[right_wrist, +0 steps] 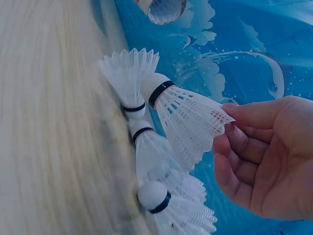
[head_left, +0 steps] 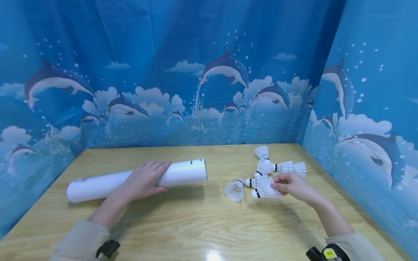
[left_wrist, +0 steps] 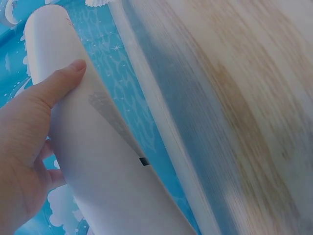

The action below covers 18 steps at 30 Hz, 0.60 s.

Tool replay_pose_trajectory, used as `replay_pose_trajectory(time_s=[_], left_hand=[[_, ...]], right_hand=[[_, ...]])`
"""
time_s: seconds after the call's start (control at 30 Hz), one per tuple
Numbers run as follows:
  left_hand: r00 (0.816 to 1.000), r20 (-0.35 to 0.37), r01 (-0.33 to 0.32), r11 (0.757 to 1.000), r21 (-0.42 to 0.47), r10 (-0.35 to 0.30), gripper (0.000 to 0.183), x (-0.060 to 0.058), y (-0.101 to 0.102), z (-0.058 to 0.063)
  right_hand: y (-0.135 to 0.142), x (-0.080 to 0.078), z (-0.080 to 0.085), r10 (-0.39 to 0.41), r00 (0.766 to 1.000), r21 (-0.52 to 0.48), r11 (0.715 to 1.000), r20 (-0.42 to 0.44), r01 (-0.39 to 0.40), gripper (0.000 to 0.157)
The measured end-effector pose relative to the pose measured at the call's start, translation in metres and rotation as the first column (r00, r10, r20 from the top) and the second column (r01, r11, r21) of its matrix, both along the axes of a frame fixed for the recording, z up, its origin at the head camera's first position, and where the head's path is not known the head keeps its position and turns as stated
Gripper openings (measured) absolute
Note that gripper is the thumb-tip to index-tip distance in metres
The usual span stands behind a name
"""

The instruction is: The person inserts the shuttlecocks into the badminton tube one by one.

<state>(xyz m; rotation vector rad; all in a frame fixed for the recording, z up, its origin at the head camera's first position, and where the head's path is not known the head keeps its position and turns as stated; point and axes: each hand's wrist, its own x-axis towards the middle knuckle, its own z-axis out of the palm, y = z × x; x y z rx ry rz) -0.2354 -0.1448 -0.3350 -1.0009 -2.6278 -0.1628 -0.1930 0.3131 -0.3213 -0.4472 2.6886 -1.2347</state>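
My left hand point(head_left: 147, 179) grips a long white shuttlecock tube point(head_left: 186, 172) around its middle, thumb on the near side. The left wrist view shows the thumb lying along the tube point(left_wrist: 98, 132) and the other fingers partly hidden behind it. The tube's open end point(right_wrist: 167, 11) faces right, towards the shuttlecocks. My right hand point(head_left: 292, 186) pinches a white shuttlecock point(head_left: 266, 192) by its skirt edge between thumb and fingertips, its cork pointing left. In the right wrist view this shuttlecock point(right_wrist: 183, 117) is tilted above others beside it.
Several more shuttlecocks lie about the right hand: one point(head_left: 235, 190) at the left of the group, one point(head_left: 262, 152) at the back, others point(head_left: 284, 166) behind the hand. All are on a wooden table point(head_left: 196, 224). Blue dolphin-print curtains point(head_left: 196, 119) close off the back and sides.
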Motion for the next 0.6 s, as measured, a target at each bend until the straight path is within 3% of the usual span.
replay_pose_trajectory(time_s=[0.33,0.6], left_hand=[[1.0,-0.013,0.018,1.0,0.019,-0.017,0.084,0.0,-0.002,0.002],[1.0,-0.026,0.009,1.0,0.015,-0.009,0.083,0.002,0.0,0.001]], right_hand=[[-0.03,-0.015,0.015,-0.075,0.995,-0.024,0.997,-0.067,0.073,0.022],[-0.056,-0.025,0.02,-0.065,0.997,-0.054,0.997,-0.039,0.063,0.026]])
